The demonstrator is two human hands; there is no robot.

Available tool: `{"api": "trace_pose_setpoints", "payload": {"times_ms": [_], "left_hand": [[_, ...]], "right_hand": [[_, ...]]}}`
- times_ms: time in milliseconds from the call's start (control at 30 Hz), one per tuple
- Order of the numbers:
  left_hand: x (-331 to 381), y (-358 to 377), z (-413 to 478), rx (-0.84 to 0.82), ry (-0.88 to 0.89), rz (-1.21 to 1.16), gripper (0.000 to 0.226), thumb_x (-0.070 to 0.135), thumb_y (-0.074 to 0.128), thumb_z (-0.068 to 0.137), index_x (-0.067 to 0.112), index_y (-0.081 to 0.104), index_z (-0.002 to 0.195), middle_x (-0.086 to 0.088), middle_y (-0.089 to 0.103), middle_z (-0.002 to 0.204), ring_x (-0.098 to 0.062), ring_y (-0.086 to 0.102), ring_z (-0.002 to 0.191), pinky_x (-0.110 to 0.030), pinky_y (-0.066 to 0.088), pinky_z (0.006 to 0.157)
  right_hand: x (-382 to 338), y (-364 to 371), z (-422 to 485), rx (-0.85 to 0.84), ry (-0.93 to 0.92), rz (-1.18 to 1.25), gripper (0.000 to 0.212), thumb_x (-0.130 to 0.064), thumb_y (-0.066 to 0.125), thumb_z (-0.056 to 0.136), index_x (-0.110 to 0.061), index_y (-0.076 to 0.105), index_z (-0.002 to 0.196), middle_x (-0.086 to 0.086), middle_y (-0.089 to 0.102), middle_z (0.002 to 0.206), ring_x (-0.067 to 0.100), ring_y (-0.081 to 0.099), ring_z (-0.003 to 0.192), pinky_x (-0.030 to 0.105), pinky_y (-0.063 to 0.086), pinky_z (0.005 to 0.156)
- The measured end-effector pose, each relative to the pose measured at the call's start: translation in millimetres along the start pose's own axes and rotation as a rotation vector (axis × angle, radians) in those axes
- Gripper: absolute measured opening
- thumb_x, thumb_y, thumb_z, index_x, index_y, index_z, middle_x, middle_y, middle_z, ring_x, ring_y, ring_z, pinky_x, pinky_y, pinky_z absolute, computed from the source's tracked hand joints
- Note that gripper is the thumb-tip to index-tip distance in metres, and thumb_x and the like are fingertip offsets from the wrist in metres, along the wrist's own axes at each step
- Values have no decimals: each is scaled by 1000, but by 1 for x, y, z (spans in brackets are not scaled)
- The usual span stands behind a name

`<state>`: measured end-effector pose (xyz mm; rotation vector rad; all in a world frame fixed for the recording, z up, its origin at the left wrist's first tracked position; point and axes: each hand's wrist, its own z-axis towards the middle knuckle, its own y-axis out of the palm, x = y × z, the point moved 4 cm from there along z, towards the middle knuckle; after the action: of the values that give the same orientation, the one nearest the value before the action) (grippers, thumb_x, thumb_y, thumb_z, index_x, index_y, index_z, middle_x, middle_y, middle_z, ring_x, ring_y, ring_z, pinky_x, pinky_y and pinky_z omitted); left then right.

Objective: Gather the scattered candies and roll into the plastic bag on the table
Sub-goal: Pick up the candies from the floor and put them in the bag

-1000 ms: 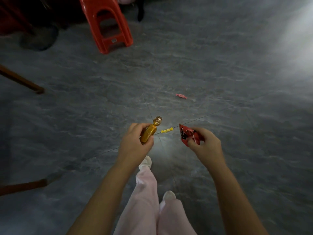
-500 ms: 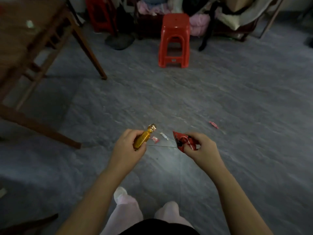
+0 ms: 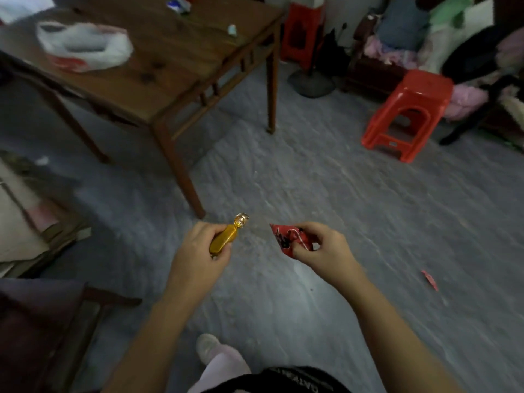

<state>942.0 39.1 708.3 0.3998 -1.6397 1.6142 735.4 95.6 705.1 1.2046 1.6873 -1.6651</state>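
Turning since half a second ago, the view now takes in the whole wooden counter (image 3: pixel 175 66) at upper left, with the white plastic bag (image 3: pixel 85 45) lying on its top; before, only a corner of it showed. The red stool (image 3: pixel 408 114) has shifted to the right. The left hand (image 3: pixel 198 253) has its grip clenched around a gold-wrapped roll (image 3: pixel 226 236), whose twisted end sticks out past the fingers. The right hand (image 3: pixel 323 248) pinches a red candy packet (image 3: pixel 289 239) between thumb and fingers. One red candy (image 3: pixel 429 280) lies on the grey floor (image 3: pixel 340 194) to the right, well apart from both hands. Open floor stretches between the hands and the counter's near leg.
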Motion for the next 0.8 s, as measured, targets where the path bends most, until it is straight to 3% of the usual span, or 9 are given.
{"api": "trace_pose_setpoints", "payload": {"times_ms": [133, 367, 500, 667, 800], "left_hand": [[-60, -60, 23, 90, -59, 18, 23, 5, 68, 76, 14, 63, 97, 5, 55, 92, -6, 53, 78, -14, 39, 65], [-151, -142, 74, 156, -148, 12, 24, 6, 69, 76, 16, 61, 96, 5, 53, 90, -2, 52, 77, -7, 39, 63], [-182, -161, 121, 193, -173, 2, 22, 9, 68, 77, 20, 60, 95, 6, 53, 88, -6, 53, 78, -16, 42, 65], [-211, -180, 213, 254, -147, 14, 23, 7, 67, 76, 14, 62, 98, 3, 56, 90, -6, 52, 77, -6, 37, 68], [-227, -205, 292, 295, -133, 39, 24, 4, 67, 76, 12, 62, 98, 0, 57, 90, -12, 54, 80, -17, 44, 70]], "right_hand": [[-56, 71, 47, -88, -45, 30, 22, -12, 65, 74, -23, 66, 94, -7, 64, 86, 7, 59, 84, 3, 41, 68], [-130, 166, 133, -155, -110, 75, 33, -14, 66, 72, -46, 58, 74, -19, 65, 76, -4, 60, 76, 1, 40, 63], [-151, 191, 190, -150, -143, 89, 38, -10, 65, 75, -48, 62, 74, -20, 69, 74, 0, 62, 76, 6, 44, 67], [-177, 206, 284, -156, -205, 81, 41, -8, 64, 73, -49, 60, 74, -31, 66, 75, -5, 61, 77, 3, 43, 69], [-210, 207, 364, -182, -260, 80, 39, -8, 64, 74, -47, 60, 76, -27, 67, 75, -5, 61, 80, 3, 43, 68]]}}
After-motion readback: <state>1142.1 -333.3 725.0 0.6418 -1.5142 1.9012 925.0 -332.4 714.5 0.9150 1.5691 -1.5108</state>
